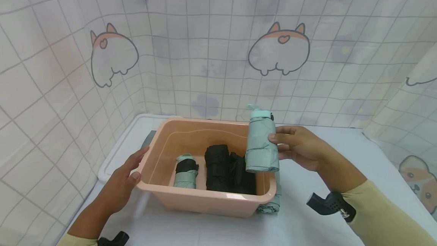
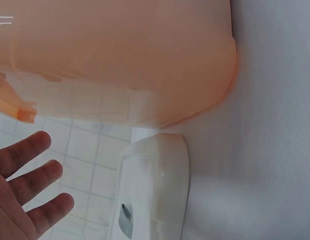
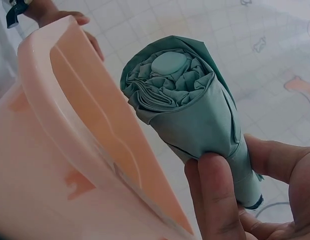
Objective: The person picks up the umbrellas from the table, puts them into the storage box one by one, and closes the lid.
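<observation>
My right hand pinches a folded mint-green umbrella upright above the right end of a peach plastic tub. In the right wrist view, fingers and thumb hold the umbrella by its side, its rolled fabric end facing the camera. My left hand is at the tub's left rim, its visible fingers extended and spread in the left wrist view. Inside the tub stand a mint umbrella with a black band and black folded umbrellas, partly hidden by the front wall.
Another mint umbrella lies on the white table by the tub's right side, mostly hidden. Behind the tub's left end is a white plastic box or lid with a grey patch. A tile-patterned curtain hangs around the table.
</observation>
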`<act>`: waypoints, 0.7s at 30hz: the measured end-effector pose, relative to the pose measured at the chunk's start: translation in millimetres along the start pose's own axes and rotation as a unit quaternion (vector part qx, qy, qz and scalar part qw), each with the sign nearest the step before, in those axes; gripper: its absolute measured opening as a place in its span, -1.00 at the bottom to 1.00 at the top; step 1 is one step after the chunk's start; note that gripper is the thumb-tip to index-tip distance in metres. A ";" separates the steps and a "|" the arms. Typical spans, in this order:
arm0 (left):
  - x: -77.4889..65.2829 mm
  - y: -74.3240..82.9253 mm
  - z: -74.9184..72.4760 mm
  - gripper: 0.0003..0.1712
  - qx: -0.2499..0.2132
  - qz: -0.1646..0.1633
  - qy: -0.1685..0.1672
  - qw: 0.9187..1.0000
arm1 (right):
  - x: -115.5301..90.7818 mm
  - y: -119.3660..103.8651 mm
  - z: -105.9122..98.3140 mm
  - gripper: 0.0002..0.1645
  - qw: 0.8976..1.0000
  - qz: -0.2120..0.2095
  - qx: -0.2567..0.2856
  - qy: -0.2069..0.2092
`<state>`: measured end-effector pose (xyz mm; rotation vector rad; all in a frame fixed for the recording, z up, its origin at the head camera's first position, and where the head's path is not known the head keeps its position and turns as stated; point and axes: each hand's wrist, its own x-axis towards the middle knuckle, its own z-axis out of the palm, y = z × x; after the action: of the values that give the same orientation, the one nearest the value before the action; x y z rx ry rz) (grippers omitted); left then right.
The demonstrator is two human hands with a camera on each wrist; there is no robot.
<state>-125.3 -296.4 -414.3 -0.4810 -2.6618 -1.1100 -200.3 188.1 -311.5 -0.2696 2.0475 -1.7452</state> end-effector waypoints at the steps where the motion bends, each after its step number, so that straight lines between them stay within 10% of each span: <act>1: 0.0 0.3 0.0 -0.27 0.000 -0.001 0.000 1.000 | 0.5 -0.5 1.2 -0.20 1.000 0.001 0.001 0.001; 21: -0.6 -0.7 -0.7 -0.27 -0.010 0.004 -0.001 1.000 | 11.2 -5.1 18.9 -0.20 1.000 0.007 0.019 -0.017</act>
<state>-125.0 -297.5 -414.4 -0.4970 -2.6500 -1.1353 -202.6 165.7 -310.9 -0.2697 1.9856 -1.7568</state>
